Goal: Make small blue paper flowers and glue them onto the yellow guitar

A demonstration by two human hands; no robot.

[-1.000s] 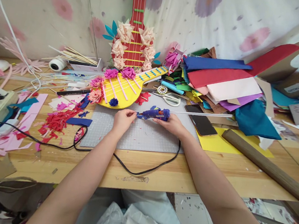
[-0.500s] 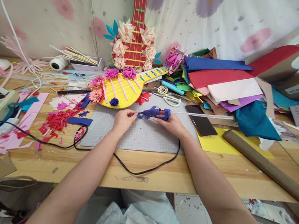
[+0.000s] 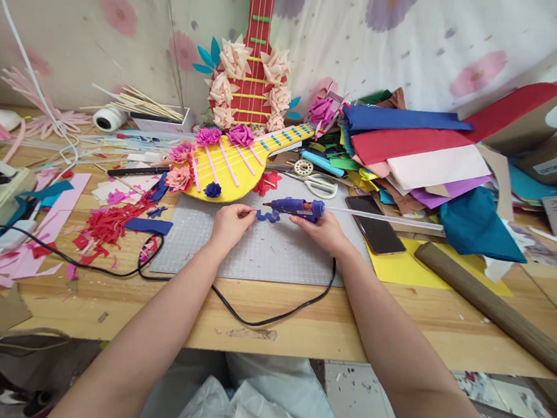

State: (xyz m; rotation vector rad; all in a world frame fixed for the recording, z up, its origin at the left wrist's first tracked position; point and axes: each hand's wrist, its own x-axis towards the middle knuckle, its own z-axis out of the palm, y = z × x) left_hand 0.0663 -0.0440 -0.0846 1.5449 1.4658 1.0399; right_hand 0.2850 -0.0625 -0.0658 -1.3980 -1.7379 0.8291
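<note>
My left hand [image 3: 232, 225] pinches one end of a scalloped blue paper strip [image 3: 269, 217] above the grey cutting mat [image 3: 194, 246]. My right hand [image 3: 323, 231] is wrapped round a blue glue gun [image 3: 296, 206], its nozzle pointing left just above the strip. A long clear glue stick [image 3: 388, 217] sticks out of the gun's back, and a black cord hangs from it. Beyond my hands lies a yellow paper lute [image 3: 232, 175] with pink flowers and a small dark blue paper flower [image 3: 213, 189] on it. A red paper flower [image 3: 267, 183] rests beside the lute.
Scissors [image 3: 320, 185] and a phone [image 3: 376, 225] lie right of the lute. Coloured paper sheets [image 3: 416, 151] are piled at the back right, near a brown roll [image 3: 493, 307]. Red paper scraps [image 3: 113, 220] cover the left. A red guitar [image 3: 252, 92] stands behind.
The glue gun has shifted slightly right, uncovering its nozzle and more of the blue strip. My left hand keeps its place with the strip pinched.
</note>
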